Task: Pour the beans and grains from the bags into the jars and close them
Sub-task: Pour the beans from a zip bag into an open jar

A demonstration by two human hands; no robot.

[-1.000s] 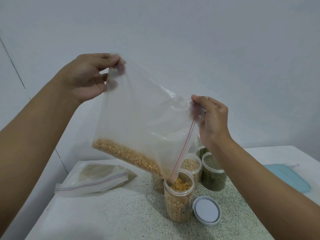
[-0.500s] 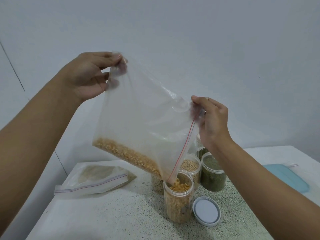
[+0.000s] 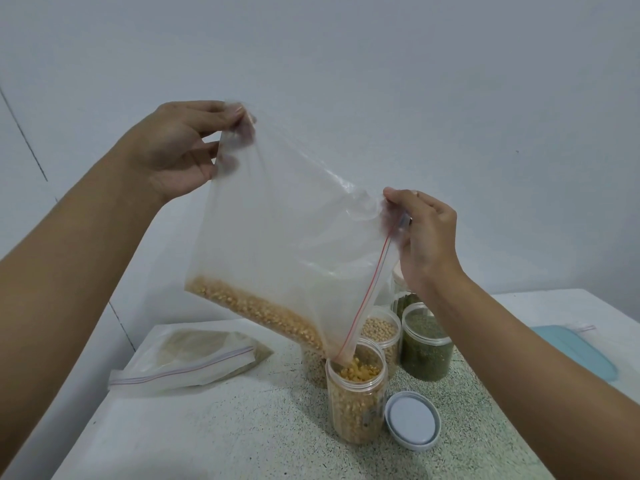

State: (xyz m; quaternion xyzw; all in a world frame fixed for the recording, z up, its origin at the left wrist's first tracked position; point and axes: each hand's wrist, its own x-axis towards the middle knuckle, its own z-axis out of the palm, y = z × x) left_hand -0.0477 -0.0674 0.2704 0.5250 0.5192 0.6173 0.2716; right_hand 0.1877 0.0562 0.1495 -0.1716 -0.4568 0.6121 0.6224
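Note:
A clear zip bag [image 3: 287,237] hangs tilted above the table, with yellow kernels [image 3: 256,315] lying along its lower edge. My left hand [image 3: 180,147] pinches its raised top-left corner. My right hand [image 3: 424,237] pinches the corner by the red zip line. The bag's low corner dips into an open clear jar [image 3: 356,400], which is nearly full of yellow kernels. That jar's white lid [image 3: 412,424] lies flat on the table just right of it.
Behind the open jar stand a jar of pale beans [image 3: 381,334] and a jar of green grains [image 3: 426,344], with more jars partly hidden. A flat zip bag [image 3: 187,362] lies at the left. A light blue lid [image 3: 575,351] lies at the right on the speckled table [image 3: 242,427].
Both hands hold the bag almost as before, with only a slight shift. The kernel heap in the jar has risen a little.

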